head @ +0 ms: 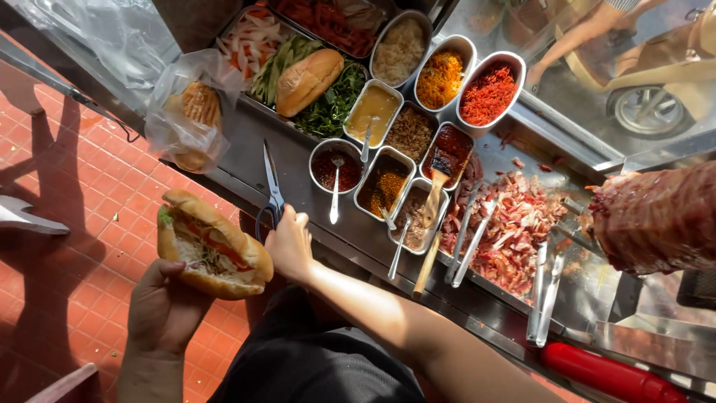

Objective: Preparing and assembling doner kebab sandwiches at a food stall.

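While the left hand (165, 307) is holding a filled sandwich (212, 245) up over the red tiled floor (67, 186), its grip is clamped around the underside of the bread roll, with the filling of greens and red slices showing along the open side. The right hand (289, 245) is resting at the near edge of the metal table (246, 160), its grip closing on the dark handles of a pair of scissors (272, 186) whose blades are lying on the table and pointing away from the person. Just beyond the scissors, a whole bread roll (309, 80) is lying on a tray of greens (339, 97), and a clear plastic bag of bread (190, 119) is sitting at the left end of the table. Small metal tubs of sauces and toppings (388, 186) are standing to the right of the scissors, several with spoons in them. Chopped meat (514, 224) is lying in a pile further right, with metal tongs (466, 239) resting across it.
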